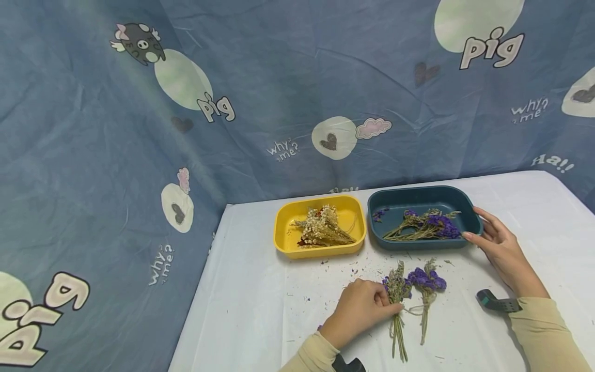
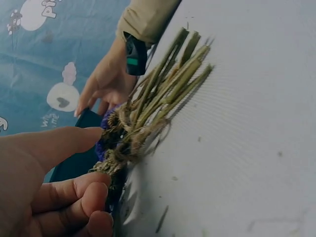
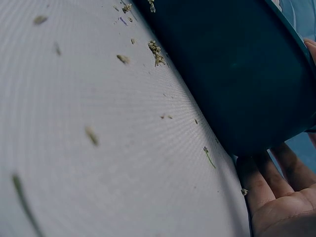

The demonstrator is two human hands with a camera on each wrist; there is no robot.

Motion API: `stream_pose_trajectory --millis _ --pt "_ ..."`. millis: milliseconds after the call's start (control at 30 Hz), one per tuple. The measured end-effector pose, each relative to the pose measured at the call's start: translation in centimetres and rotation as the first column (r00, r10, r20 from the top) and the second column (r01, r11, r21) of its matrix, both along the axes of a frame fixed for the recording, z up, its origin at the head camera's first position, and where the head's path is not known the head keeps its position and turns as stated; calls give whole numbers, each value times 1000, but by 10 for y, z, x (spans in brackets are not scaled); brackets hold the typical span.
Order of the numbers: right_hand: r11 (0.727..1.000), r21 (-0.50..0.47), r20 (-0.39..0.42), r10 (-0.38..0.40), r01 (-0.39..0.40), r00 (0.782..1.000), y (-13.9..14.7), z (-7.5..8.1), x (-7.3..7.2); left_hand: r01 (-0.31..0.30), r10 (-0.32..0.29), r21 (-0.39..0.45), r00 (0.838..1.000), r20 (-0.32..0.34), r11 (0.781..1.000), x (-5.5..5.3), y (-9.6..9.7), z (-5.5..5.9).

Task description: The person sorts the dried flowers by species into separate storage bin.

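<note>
A bunch of dried flowers (image 1: 397, 330) tied with twine lies on the white table, its green stems pointing toward the person. My left hand (image 1: 360, 310) is at its upper part, thumb and fingers apart beside the flower heads (image 2: 111, 160). Just to the right lies a second tied bunch with purple heads (image 1: 427, 281). At the back right, my right hand (image 1: 502, 248) grips the right end of a dark blue tray (image 1: 420, 246), thumb at the front rim and fingers around the end. Purple dried flowers (image 1: 441, 226) lie inside that tray.
A yellow tray (image 1: 321, 253) with cream dried flowers (image 1: 321, 225) stands left of the blue one. Small plant crumbs (image 3: 91, 136) are scattered over the white tablecloth (image 1: 246, 299). Behind the table hangs a blue printed cloth (image 1: 279, 93).
</note>
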State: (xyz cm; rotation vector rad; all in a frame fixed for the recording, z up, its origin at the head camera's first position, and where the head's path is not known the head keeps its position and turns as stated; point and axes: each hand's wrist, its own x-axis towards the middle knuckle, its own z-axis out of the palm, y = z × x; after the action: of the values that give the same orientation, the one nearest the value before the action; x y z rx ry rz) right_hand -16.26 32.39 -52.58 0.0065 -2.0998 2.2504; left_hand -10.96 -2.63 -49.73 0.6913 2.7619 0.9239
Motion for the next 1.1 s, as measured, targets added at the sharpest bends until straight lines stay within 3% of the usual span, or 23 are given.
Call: stream_pose_trajectory --millis 100,300,467,667,900,1100 --pt "1000 -3 -4 11 -11 1000 0 2 -1 -13 13 -45 1000 -12 999 1 1 -2" --pt "999 -26 -19 18 -19 1000 1 3 -2 -21 5 -141 994 -112 990 2 3 -3" --pt "999 -40 -23 19 -19 1000 2 2 0 -19 -4 -178 992 -126 984 3 4 -2" --pt "998 -55 -24 16 -18 1000 1 0 0 11 -27 -151 994 -105 989 2 0 2" --pt "999 -52 -16 7 -8 1000 1 -1 0 42 -43 -87 999 -5 995 -3 -5 4" --pt "999 -44 -11 6 -6 1000 0 0 0 41 -39 -43 998 40 998 -3 -5 5"
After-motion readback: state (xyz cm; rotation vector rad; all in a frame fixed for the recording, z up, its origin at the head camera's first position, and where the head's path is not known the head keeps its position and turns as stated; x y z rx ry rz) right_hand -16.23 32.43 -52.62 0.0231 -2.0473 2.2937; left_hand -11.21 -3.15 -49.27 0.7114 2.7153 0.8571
